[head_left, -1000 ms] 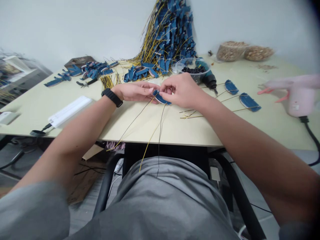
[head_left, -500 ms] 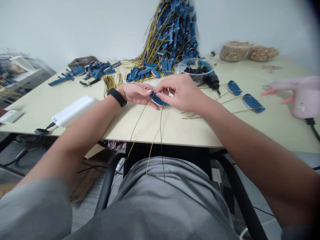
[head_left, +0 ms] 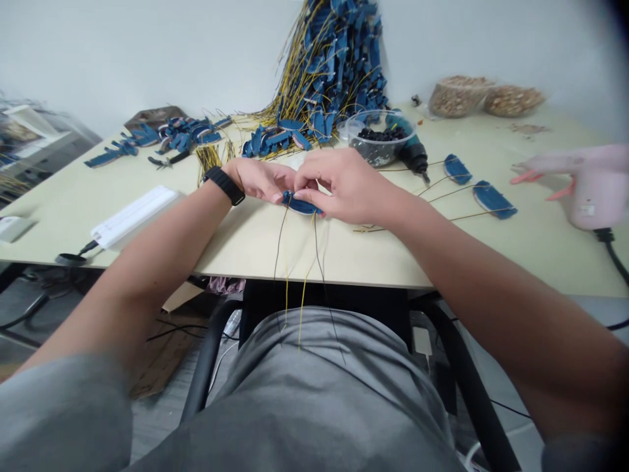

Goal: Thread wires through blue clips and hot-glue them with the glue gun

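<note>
Between my hands is a small curved blue piece [head_left: 299,205] with a striped edge. My left hand [head_left: 258,180] pinches its left end, and my right hand [head_left: 344,187] holds it from above, the fingers hiding its top. Thin black and yellow wires [head_left: 299,275] run down from the piece, past the table's front edge, and over my grey shirt [head_left: 295,380]. A black watch band [head_left: 225,185] circles my left wrist.
A tall heap of blue pieces with yellow wires [head_left: 329,65] rises at the back of the pale table [head_left: 246,246]. Nearby are a bowl of dark beads [head_left: 378,145], a teal drill [head_left: 414,156], and a pink glue gun [head_left: 587,187]. A white power strip [head_left: 132,217] lies left.
The blue piece has moved left and lies flatter between my hands, which have drawn closer together. Its wires now hang more nearly straight down.
</note>
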`<state>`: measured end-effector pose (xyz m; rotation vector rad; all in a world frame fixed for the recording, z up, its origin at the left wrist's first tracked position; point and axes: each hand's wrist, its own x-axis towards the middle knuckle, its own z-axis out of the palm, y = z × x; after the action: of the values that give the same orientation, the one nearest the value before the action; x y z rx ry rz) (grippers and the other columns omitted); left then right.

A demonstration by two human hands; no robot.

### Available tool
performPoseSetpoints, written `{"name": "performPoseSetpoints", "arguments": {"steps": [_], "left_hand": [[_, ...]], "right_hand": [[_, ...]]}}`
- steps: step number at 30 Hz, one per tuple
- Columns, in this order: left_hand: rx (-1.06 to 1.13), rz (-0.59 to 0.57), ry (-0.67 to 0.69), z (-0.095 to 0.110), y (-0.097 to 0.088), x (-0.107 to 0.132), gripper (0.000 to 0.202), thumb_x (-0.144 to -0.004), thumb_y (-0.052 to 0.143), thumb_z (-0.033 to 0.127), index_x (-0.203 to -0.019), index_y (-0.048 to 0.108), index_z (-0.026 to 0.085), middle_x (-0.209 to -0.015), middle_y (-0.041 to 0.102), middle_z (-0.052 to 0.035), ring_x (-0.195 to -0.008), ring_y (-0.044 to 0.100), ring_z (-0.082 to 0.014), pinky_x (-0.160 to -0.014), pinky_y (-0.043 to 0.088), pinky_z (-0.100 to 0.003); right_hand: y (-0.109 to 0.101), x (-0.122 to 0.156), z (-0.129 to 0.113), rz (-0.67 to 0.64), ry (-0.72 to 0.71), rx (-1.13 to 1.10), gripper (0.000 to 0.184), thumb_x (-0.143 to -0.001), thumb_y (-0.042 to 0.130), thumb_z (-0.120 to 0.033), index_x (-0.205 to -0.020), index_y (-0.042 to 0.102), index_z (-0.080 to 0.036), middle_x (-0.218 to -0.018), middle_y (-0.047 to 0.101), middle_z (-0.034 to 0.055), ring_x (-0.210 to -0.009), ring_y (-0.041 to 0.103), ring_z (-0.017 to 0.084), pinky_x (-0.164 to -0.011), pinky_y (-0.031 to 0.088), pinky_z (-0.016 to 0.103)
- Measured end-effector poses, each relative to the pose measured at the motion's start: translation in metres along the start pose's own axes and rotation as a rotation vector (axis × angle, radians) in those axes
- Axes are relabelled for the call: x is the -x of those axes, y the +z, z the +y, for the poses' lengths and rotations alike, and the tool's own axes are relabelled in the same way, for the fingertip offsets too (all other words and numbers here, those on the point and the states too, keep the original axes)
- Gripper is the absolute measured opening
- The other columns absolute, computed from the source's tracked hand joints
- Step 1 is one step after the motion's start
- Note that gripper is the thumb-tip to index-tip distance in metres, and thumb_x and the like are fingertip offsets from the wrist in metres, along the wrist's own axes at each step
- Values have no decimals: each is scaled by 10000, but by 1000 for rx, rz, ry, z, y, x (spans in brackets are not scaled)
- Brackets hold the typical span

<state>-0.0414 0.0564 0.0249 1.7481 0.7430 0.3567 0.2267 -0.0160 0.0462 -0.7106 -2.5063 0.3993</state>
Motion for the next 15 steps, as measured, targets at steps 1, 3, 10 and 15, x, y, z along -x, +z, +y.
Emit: {"name": "performPoseSetpoints", "arguments": {"steps": [1,3,10,15], "left_hand": [[13,-14,-11,4,4,-1,1262,-299,1260,729,-1448,965,300,-1307,969,-188,-1526,837,-574,-1122,738,-569],[-1,-43,-4,11,10,-3,1290,-316,1258,704,-1499,946,294,-1335,971,-191,-1606,795,-575,-1198,716,-585],[25,-272,-39,11,3,3,829,-498,1230,522,-1259,990,299,-1378,994,-135,-1491,871,-437,-1399,616,-545],[43,-225,-59,7,0,1,936,-527,1226,656,-1326,947,255,-1436,979,-171,-1549,829,-460,-1364,624,-546]], "right_hand": [[0,0,-1,-6,-2,1,150,-1145,832,-422,-1034,858,-324,-1080,842,64,-1054,729,323,-1003,566,473],[-1,-1,-5,-19,20,7,140,-1143,832,-416,-1040,855,-325,-1096,858,63,-1059,741,322,-1014,581,470],[-42,5,-37,138,291,143,199,-1157,797,-239,-974,729,-277,-1189,878,74,-1161,820,313,-976,592,423],[-77,54,-42,240,350,244,261,-1110,812,-205,-897,675,-268,-923,791,67,-928,757,283,-905,500,488]]}}
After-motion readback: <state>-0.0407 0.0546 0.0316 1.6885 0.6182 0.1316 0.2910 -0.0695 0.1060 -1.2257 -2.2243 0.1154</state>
